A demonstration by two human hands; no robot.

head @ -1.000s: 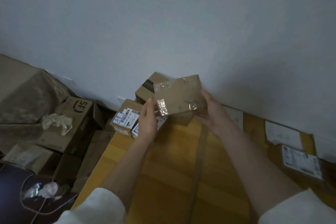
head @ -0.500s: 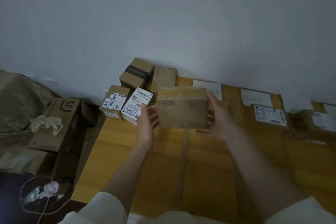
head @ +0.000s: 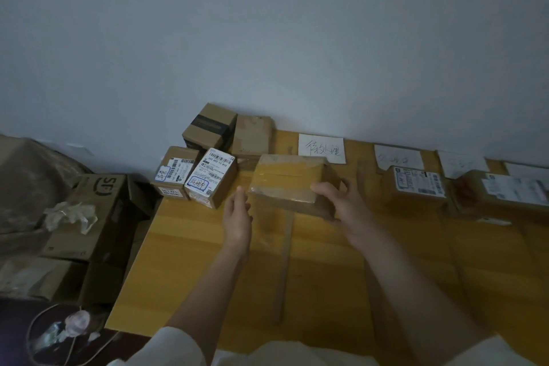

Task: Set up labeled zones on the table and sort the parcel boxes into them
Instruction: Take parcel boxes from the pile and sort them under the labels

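A taped brown parcel box [head: 289, 180] sits low over the yellow table [head: 208, 270], just in front of a white handwritten zone label [head: 322, 148]. My right hand [head: 341, 202] grips its right front corner, thumb on top. My left hand [head: 237, 214] is at the box's left side with straight fingers; I cannot tell if it touches. Two boxes with white shipping labels [head: 208, 177] [head: 175, 172] stand to the left. Behind them are a black-taped box [head: 209, 126] and a plain box [head: 252, 135]. More zone labels [head: 398, 156] lie along the wall to the right.
Two labelled parcels [head: 416, 187] [head: 505, 190] sit on the table's right part. Left of the table, on the floor, stand an open SF carton [head: 98, 205] with crumpled plastic [head: 71, 214] and other cartons. A white wall runs behind the table.
The box came down from in front of the wall to the table near the first zone label. My left hand has come off its side and straightened.
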